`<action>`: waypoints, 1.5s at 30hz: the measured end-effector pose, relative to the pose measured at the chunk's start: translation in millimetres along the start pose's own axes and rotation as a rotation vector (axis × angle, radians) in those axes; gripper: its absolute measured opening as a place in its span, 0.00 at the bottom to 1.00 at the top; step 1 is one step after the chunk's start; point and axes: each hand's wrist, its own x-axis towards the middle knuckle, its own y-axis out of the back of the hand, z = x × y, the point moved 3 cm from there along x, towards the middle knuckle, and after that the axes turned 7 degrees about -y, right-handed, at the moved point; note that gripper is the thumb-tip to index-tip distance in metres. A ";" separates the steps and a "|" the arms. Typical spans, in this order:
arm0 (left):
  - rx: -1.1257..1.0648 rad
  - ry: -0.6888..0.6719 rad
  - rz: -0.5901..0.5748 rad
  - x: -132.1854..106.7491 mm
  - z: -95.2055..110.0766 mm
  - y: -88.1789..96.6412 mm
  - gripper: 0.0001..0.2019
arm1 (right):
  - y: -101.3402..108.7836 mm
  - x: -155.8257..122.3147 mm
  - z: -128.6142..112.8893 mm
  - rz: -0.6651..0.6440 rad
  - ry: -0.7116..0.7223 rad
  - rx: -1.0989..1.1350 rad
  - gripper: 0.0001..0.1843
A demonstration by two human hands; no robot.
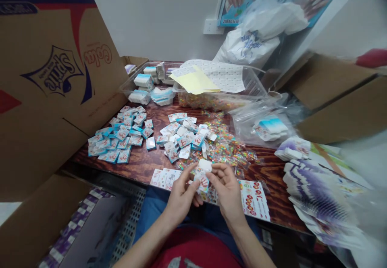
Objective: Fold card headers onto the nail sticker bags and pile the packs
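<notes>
A small printed packet (202,180) sits at lower center, pinched between the fingertips of the left hand (180,198) and right hand (227,191), both nearly closed on it. Just beyond lie loose packets (181,139) on a wooden table (142,165), with a printed card (254,200) beside the right hand and a plastic tub (193,83) at upper center.

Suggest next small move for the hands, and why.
Likely best: square the white piece onto the printed card held between the left hand and right hand before reaching elsewhere; both hands are on it, and the blue-edged cards nearby lie in a pile.
</notes>
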 end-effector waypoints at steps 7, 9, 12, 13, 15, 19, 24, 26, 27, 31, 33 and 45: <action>-0.070 0.024 -0.145 -2.0 8.6 5.8 0.17 | 9.5 1.1 -2.3 -0.134 0.002 -0.097 0.11; -0.106 0.055 -0.088 -4.5 4.2 0.2 0.20 | 7.9 -1.7 -3.6 -0.079 0.037 -0.110 0.10; -0.078 0.032 0.009 -7.3 -0.1 -4.9 0.24 | 5.4 -5.3 -6.6 0.023 0.100 -0.119 0.09; -0.042 0.012 0.024 -7.6 -0.2 -4.1 0.24 | 4.6 -5.7 -7.7 0.016 0.116 -0.125 0.09; 0.051 -0.022 0.014 -7.5 1.1 1.4 0.21 | 3.4 -5.3 -9.2 -0.071 0.129 -0.146 0.08; 0.175 0.001 -0.145 -5.8 3.9 15.7 0.18 | 6.2 -1.0 -6.9 -0.244 0.030 -0.138 0.08; 0.224 -0.045 -0.153 -3.5 5.2 21.3 0.15 | 6.3 0.4 -11.7 -0.318 -0.026 -0.136 0.14; 0.183 -0.046 -0.113 -3.4 3.5 20.7 0.16 | 4.7 -2.0 -16.4 -0.358 0.008 -0.213 0.08; 0.172 -0.041 -0.104 -3.7 2.3 20.2 0.17 | 4.2 -3.4 -17.7 -0.371 0.014 -0.231 0.08; 0.241 -0.049 -0.140 -5.8 0.3 18.1 0.17 | 5.8 -4.7 -12.2 -0.338 -0.089 -0.145 0.10; 0.282 -0.070 -0.160 -7.0 1.2 17.8 0.17 | 7.0 -2.3 -7.1 -0.288 -0.143 -0.090 0.12; 0.177 -0.004 -0.152 -11.6 -5.1 23.4 0.21 | 6.6 -7.5 -3.0 -0.249 -0.062 -0.176 0.12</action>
